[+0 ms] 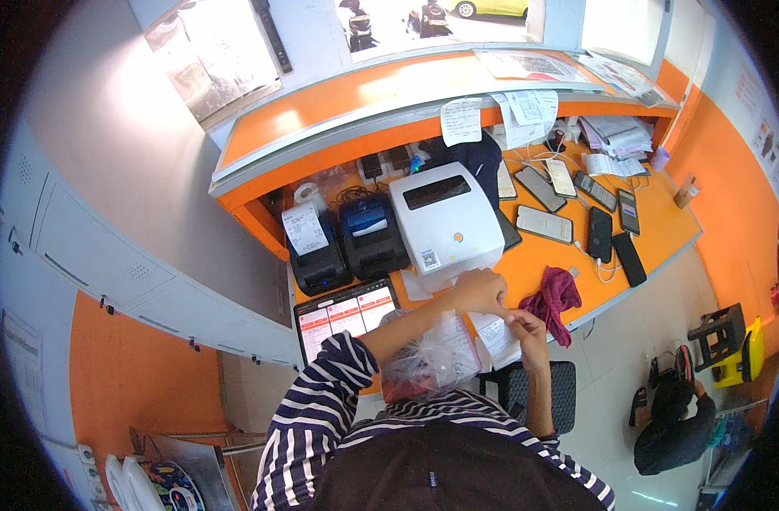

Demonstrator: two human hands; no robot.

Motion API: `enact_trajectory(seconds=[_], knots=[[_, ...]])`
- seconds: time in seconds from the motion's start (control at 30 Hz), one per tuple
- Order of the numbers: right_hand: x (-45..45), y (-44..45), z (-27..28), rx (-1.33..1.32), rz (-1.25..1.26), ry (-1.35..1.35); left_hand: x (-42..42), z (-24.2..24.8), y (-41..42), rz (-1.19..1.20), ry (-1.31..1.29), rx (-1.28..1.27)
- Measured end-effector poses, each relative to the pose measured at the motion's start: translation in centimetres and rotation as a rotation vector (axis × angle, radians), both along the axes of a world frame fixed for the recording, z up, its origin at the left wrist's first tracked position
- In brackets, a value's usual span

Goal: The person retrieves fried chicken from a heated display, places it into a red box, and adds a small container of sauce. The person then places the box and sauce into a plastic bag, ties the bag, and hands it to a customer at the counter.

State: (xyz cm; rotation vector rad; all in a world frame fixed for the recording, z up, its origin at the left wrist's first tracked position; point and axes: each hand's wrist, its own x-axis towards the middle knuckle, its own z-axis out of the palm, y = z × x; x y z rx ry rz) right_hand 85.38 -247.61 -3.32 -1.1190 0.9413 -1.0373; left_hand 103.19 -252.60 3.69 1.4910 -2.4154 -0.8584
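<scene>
My left hand (482,292) is bent over the desk edge, just below the white label printer (450,211); its fingers meet those of my right hand (527,326). Whether something small is pinched between them cannot be told. Beneath the hands lies a printed paper slip (495,332). Under my left forearm, a clear plastic bag (428,361) rests against my body at the desk edge. A crumpled maroon cloth (552,300) lies right of my hands. To the left, a tablet (348,313) shows a lit screen.
Two black receipt printers (371,236) stand left of the white one. Several smartphones (544,223) with white cables cover the desk's right part. A raised orange shelf (364,96) runs along the back. A person (673,428) crouches at the far right, near a black stool (718,335).
</scene>
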Motion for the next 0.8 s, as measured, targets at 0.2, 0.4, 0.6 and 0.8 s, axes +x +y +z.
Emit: enact_trajectory(seconds=[0.2, 0.4, 0.6, 0.8], knots=[[-0.3, -0.1, -1.3, 0.021, -0.003, -0.008, 0.8, 1.0, -0.3, 0.054, 0.056, -0.049], [0.2, -0.9, -0.1, -0.586, -0.335, 1.13, 5.9, 8.3, 1.8, 0.246, 0.133, -0.341], [4.4, 1.1, 8.7, 0.203, 0.24, -0.643, 4.4, 10.7, 9.3, -0.192, -0.247, -1.161], [5.9, 1.8, 12.0, -0.024, 0.053, -0.361, 4.0, 10.7, 10.8, -0.216, -0.198, -1.329]])
